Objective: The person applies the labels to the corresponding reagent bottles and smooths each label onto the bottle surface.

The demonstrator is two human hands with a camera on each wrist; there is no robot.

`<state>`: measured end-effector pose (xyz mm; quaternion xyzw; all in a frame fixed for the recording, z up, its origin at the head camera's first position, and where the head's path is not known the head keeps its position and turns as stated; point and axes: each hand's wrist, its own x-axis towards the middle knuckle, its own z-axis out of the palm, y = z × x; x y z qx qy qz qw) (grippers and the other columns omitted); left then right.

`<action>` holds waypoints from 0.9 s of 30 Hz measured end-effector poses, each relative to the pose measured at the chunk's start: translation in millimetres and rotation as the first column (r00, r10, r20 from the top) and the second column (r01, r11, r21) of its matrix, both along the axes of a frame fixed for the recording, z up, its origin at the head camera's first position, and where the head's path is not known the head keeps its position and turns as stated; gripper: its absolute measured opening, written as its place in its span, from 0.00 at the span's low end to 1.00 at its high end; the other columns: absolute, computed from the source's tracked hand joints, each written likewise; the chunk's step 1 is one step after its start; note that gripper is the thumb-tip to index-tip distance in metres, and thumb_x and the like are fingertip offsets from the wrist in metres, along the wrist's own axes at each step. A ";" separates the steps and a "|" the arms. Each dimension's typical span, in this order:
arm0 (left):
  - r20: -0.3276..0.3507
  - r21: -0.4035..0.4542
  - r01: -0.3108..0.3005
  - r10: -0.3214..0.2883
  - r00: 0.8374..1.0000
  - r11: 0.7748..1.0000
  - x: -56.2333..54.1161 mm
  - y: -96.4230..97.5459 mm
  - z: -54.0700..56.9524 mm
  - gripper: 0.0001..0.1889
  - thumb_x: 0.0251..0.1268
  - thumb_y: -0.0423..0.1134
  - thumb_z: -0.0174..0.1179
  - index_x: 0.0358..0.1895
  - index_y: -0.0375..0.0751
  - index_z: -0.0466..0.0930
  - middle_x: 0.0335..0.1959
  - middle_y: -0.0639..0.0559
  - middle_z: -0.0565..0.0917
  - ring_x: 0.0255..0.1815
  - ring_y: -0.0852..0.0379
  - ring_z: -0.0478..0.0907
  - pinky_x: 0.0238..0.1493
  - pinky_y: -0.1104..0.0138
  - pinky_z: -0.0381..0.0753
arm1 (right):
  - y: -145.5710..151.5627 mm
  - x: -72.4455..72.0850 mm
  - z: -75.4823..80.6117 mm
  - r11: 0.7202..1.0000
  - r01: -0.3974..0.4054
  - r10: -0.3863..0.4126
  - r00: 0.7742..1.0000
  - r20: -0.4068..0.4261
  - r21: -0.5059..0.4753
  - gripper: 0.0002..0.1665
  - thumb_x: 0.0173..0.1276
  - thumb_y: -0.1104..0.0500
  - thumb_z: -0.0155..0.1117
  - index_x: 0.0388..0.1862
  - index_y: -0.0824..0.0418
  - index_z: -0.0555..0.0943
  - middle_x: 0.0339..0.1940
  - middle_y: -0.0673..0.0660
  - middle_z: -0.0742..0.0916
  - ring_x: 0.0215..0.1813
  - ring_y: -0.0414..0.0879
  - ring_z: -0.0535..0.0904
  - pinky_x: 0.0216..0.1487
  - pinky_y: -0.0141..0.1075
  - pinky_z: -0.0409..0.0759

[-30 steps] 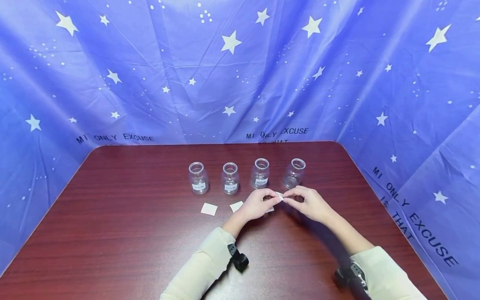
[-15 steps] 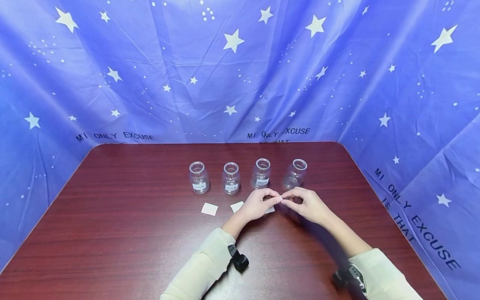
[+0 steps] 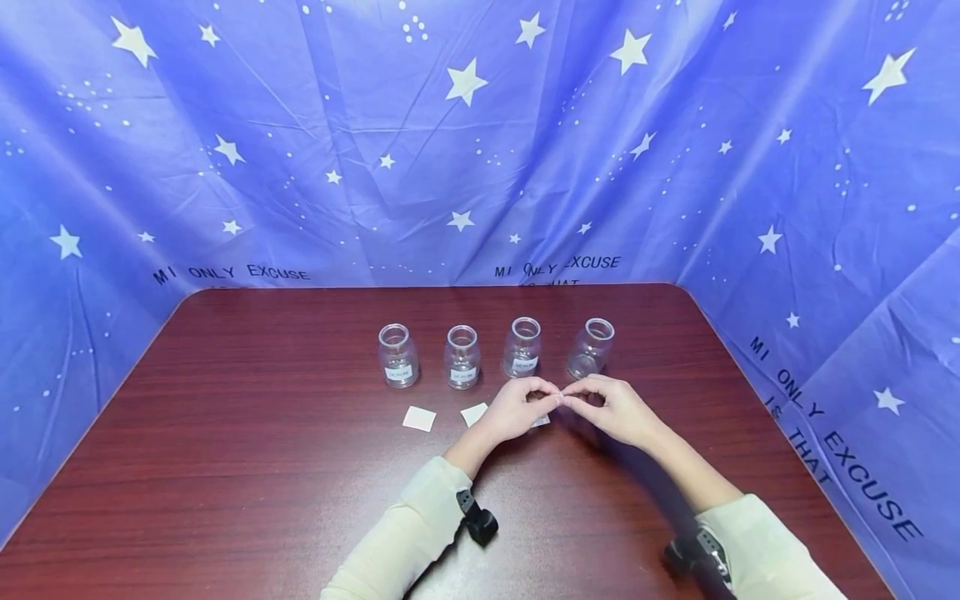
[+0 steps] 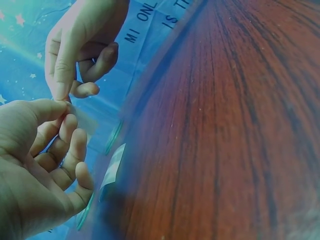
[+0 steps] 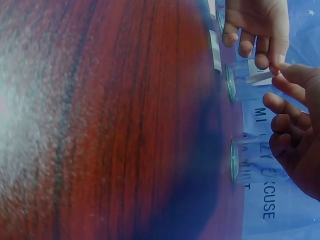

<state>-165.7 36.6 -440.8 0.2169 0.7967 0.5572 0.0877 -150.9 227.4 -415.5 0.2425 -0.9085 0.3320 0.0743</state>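
Both hands meet over the table in front of the two right-hand glass jars. My left hand (image 3: 517,408) pinches a small white sticker label (image 5: 260,77) between thumb and forefinger, its other fingers loosely bent. From the other side my right hand (image 3: 618,408) pinches the same piece, fingertips nearly touching the left ones. Little of the label shows in the head view; fingers cover most of it. Just behind the hands stands the rightmost jar (image 3: 590,352), with no label visible. The jar (image 3: 522,350) to its left bears a printed white label.
Two more labelled jars, the leftmost (image 3: 397,360) and its neighbour (image 3: 461,360), continue the row. White paper pieces (image 3: 418,418) lie in front, one partly behind the left hand. A blue starry curtain (image 3: 337,125) surrounds the far edge of the brown table (image 3: 225,467).
The white label showed more between the hands a second ago; now the fingertips have drawn together over it. Jars and paper pieces stay in place; the view shifted slightly.
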 end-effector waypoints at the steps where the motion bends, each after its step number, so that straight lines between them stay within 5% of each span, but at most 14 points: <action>1: 0.002 0.001 0.001 -0.001 1.000 1.000 0.0 0.2 0.0 0.08 0.63 0.39 0.58 0.39 0.39 0.82 0.35 0.48 0.85 0.30 0.69 0.73 0.36 0.77 0.73 | 0.2 -0.1 0.2 1.000 0.004 -0.004 1.000 0.001 0.005 0.04 0.60 0.57 0.66 0.35 0.52 0.85 0.27 0.43 0.84 0.31 0.32 0.72 0.33 0.28 0.71; 9: 0.017 0.031 0.005 -0.005 1.000 1.000 1.0 3.2 1.8 0.08 0.63 0.39 0.58 0.39 0.39 0.82 0.30 0.50 0.82 0.25 0.69 0.71 0.30 0.78 0.70 | 2.0 0.5 4.2 1.000 0.030 -0.030 1.000 -0.004 0.006 0.03 0.62 0.59 0.64 0.33 0.52 0.84 0.27 0.44 0.83 0.30 0.32 0.71 0.32 0.34 0.74; 22: 0.077 0.090 -0.002 -0.005 0.997 0.996 1.7 8.7 1.5 0.08 0.62 0.37 0.58 0.39 0.36 0.81 0.26 0.51 0.79 0.21 0.64 0.71 0.20 0.76 0.70 | 7.8 -0.2 7.8 0.995 0.094 -0.094 0.995 0.025 -0.023 0.04 0.62 0.62 0.61 0.29 0.55 0.82 0.22 0.45 0.79 0.24 0.35 0.70 0.27 0.28 0.69; 27: 0.102 0.081 -0.005 -0.003 0.995 0.997 3.1 9.1 2.2 0.08 0.63 0.38 0.58 0.38 0.37 0.80 0.27 0.39 0.80 0.21 0.56 0.73 0.17 0.73 0.70 | 9.8 -0.2 9.0 0.991 0.131 -0.131 0.991 0.027 -0.021 0.04 0.61 0.62 0.61 0.28 0.55 0.82 0.21 0.46 0.79 0.23 0.36 0.70 0.26 0.28 0.69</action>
